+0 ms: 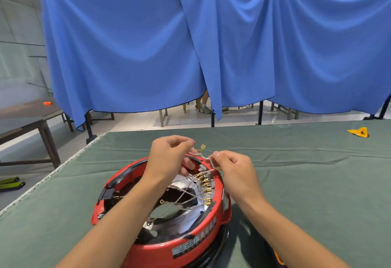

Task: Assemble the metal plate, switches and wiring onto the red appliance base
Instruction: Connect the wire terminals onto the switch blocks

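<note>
The red appliance base (190, 244) lies upside down on the green table, close to me. Inside it sits a shiny metal plate (186, 225) with a round hole in the middle. A row of several brass terminals (206, 185) lines the inner right wall, and thin white wires (186, 193) cross the opening. My left hand (169, 153) hovers above the base's far rim, pinching a white wire that ends in a brass connector (202, 147). My right hand (232, 168) pinches the same wire bundle just to the right, near another brass connector (218, 168).
A green cloth covers the table (296, 183); its left edge (63, 166) runs diagonally near the base. A yellow object (358, 132) lies at the far right. Blue curtains hang behind the table. A dark wooden table (25, 119) stands to the left.
</note>
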Demonstrator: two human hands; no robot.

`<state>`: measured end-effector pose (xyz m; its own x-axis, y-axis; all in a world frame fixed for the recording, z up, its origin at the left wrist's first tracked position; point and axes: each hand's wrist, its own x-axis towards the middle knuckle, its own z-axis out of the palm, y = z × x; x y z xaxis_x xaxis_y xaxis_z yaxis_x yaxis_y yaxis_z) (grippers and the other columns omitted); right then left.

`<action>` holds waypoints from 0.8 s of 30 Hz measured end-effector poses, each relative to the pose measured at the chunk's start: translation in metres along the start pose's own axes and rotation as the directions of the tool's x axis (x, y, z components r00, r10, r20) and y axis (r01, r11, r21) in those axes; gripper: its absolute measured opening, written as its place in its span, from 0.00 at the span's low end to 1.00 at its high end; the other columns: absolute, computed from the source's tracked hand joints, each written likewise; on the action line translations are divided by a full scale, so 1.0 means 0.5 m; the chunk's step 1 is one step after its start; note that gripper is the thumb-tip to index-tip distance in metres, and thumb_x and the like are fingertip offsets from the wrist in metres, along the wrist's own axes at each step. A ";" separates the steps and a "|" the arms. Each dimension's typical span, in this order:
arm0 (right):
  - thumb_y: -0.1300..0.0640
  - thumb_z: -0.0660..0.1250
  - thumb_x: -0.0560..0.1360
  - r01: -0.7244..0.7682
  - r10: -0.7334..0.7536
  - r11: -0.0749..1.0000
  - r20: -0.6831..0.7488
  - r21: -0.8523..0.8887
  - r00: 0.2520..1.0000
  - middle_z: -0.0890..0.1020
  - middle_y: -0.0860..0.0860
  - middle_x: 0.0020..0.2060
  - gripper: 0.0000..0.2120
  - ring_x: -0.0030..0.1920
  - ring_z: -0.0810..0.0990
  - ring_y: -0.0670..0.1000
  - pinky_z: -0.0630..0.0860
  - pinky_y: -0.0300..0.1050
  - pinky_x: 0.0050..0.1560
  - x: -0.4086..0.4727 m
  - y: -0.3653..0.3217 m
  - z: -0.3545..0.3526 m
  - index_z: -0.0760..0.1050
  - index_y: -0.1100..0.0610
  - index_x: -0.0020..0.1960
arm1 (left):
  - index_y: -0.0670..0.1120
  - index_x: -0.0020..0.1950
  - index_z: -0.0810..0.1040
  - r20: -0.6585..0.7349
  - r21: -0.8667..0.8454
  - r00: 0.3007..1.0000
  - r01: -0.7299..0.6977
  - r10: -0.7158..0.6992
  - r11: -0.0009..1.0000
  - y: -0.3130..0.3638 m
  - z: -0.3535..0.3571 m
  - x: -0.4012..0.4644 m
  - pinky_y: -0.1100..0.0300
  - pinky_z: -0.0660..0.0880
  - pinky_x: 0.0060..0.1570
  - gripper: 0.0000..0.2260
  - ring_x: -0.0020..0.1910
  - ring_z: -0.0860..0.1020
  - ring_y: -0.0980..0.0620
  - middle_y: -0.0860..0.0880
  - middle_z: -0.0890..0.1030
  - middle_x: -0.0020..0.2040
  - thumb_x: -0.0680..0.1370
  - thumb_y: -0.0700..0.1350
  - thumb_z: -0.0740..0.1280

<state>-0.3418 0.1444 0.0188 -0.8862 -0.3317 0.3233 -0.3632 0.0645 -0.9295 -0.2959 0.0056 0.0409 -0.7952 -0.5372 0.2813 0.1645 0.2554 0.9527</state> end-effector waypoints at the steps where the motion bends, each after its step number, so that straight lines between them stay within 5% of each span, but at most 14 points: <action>1: 0.59 0.62 0.79 -0.030 0.030 0.998 -0.009 0.048 0.999 0.83 0.57 0.33 0.15 0.29 0.78 0.44 0.73 0.37 0.32 0.002 -0.001 -0.002 0.81 0.67 0.40 | 0.41 0.47 0.80 0.032 -0.020 0.997 0.065 -0.064 0.998 -0.001 0.000 0.000 0.62 0.72 0.21 0.04 0.25 0.78 0.52 0.43 0.83 0.37 0.77 0.40 0.66; 3: 0.60 0.62 0.79 -0.052 0.053 0.995 -0.008 0.085 0.999 0.83 0.58 0.34 0.16 0.28 0.77 0.42 0.71 0.31 0.28 0.002 0.002 -0.004 0.81 0.69 0.40 | 0.42 0.47 0.80 0.115 -0.003 0.981 0.157 -0.156 0.988 -0.006 0.000 -0.002 0.63 0.72 0.21 0.03 0.26 0.79 0.52 0.44 0.84 0.36 0.77 0.40 0.67; 10: 0.56 0.62 0.79 -0.066 0.069 0.996 -0.044 0.064 0.997 0.81 0.67 0.40 0.19 0.37 0.79 0.64 0.76 0.53 0.39 0.002 0.011 0.005 0.79 0.71 0.42 | 0.36 0.47 0.80 0.191 -0.220 0.936 0.333 -0.295 0.917 0.005 -0.010 -0.001 0.63 0.76 0.26 0.04 0.31 0.83 0.49 0.39 0.85 0.39 0.76 0.36 0.67; 15: 0.57 0.64 0.76 -0.044 0.045 0.996 -0.016 0.079 0.999 0.77 0.71 0.34 0.18 0.31 0.70 0.53 0.67 0.46 0.35 -0.002 0.005 0.010 0.74 0.75 0.39 | 0.35 0.45 0.80 0.207 -0.300 0.886 0.461 -0.414 0.835 0.004 -0.016 -0.003 0.63 0.77 0.25 0.04 0.32 0.84 0.49 0.40 0.85 0.38 0.75 0.35 0.68; 18: 0.58 0.64 0.75 -0.003 0.005 0.998 -0.035 0.059 0.999 0.74 0.66 0.28 0.18 0.30 0.69 0.51 0.66 0.45 0.33 -0.005 0.006 0.009 0.73 0.73 0.36 | 0.42 0.44 0.82 0.239 -0.206 0.830 0.550 -0.504 0.809 0.001 -0.025 -0.008 0.65 0.75 0.24 0.03 0.29 0.82 0.54 0.43 0.85 0.40 0.75 0.41 0.70; 24: 0.54 0.62 0.77 0.081 -0.097 0.989 -0.129 -0.123 0.987 0.80 0.58 0.31 0.17 0.34 0.77 0.56 0.72 0.50 0.36 -0.001 0.003 0.004 0.78 0.64 0.35 | 0.44 0.49 0.82 0.314 -0.096 0.801 0.561 -0.510 0.822 0.023 -0.040 0.000 0.65 0.76 0.27 0.05 0.34 0.83 0.56 0.46 0.86 0.45 0.76 0.42 0.68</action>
<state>-0.3411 0.1427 0.0170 -0.8763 -0.2122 0.4324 -0.4668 0.1527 -0.8711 -0.2821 -0.0076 0.0541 -0.9039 -0.3082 -0.2966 -0.2547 -0.1691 0.9521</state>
